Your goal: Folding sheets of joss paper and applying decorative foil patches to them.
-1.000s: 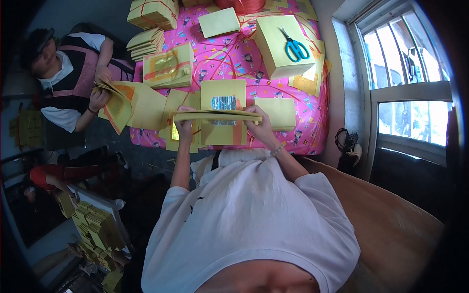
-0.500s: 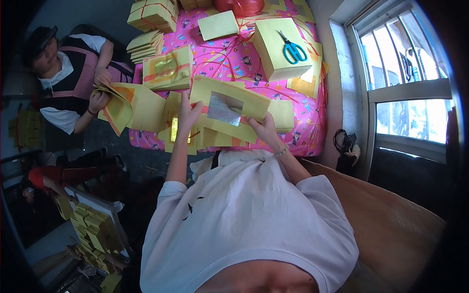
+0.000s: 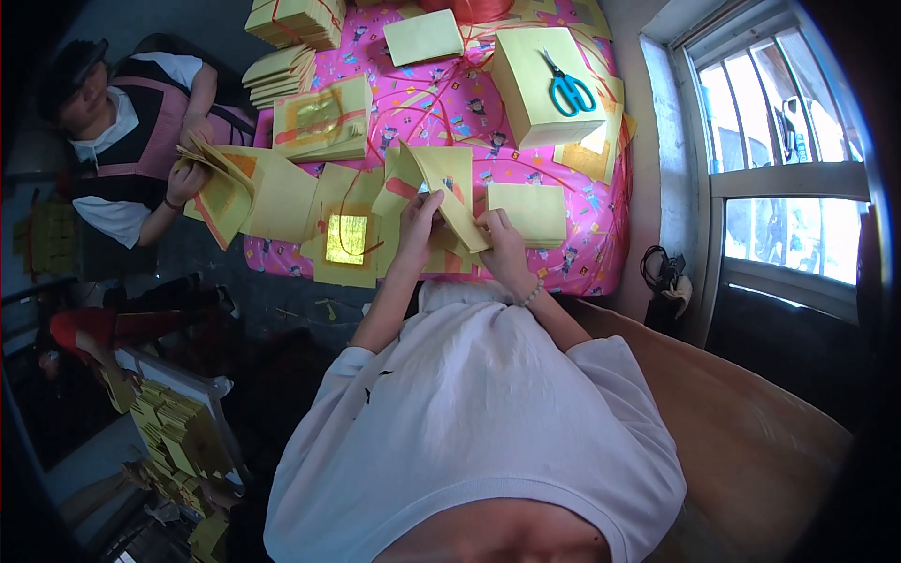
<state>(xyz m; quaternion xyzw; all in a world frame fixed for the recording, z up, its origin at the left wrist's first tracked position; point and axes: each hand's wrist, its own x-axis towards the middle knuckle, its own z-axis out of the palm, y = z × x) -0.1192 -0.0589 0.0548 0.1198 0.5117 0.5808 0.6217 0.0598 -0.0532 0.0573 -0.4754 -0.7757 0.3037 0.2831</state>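
Observation:
Over the near edge of the table, my left hand [image 3: 419, 223] and my right hand [image 3: 504, 248] grip a yellow paper sheet [image 3: 457, 218]. It is folded over, with one part standing up and a bit of silver foil showing near my left fingers. Beneath it lie further yellow sheets [image 3: 457, 163]. Just right of my right hand rests a flat stack of plain yellow paper [image 3: 530, 210]. To the left of my left hand is a yellow sheet with a gold foil square [image 3: 347, 240], and a thin red string lies across it.
Blue-handled scissors [image 3: 570, 94] lie on a tall yellow paper block [image 3: 526, 89]. Tied bundles [image 3: 296, 23] and a foil-topped stack [image 3: 321, 117] stand farther left on the pink patterned tablecloth [image 3: 483, 122]. A co-worker [image 3: 141, 122] at the left holds yellow papers [image 3: 221, 192].
The sheet, spread wide with its silver square facing up before, is now folded over. My left hand has moved right, closer to my right hand; the gold foil sheet is now more exposed.

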